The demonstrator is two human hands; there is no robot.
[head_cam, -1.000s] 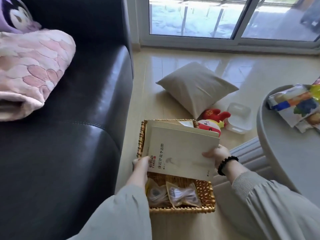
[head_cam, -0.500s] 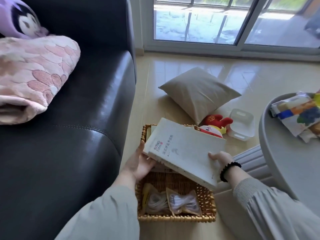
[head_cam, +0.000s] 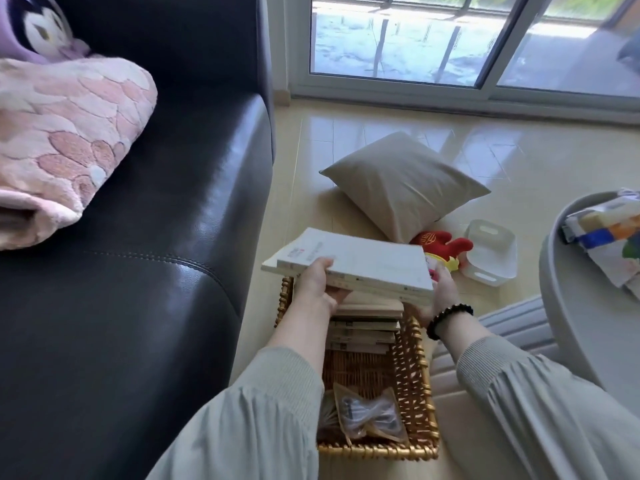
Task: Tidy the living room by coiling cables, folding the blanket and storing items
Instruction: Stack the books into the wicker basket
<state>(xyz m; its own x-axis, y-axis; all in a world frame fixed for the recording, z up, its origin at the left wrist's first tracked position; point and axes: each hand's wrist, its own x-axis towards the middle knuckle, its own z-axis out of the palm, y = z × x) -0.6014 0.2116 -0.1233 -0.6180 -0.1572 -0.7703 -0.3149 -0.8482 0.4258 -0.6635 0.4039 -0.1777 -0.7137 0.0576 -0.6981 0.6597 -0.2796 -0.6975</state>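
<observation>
With both arms stretched forward, your left hand point(head_cam: 317, 287) grips the books point(head_cam: 367, 263) thumb on top; your right hand point(head_cam: 441, 292) holds their opposite edge.

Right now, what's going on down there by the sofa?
A person grips some pale books, left hand and right hand at opposite ends, just above a wicker basket on the floor beside the black sofa. A stack of books lies inside it, bagged cables at its near end. A folded pink blanket sits on the sofa; a cushion lies on the floor.
</observation>
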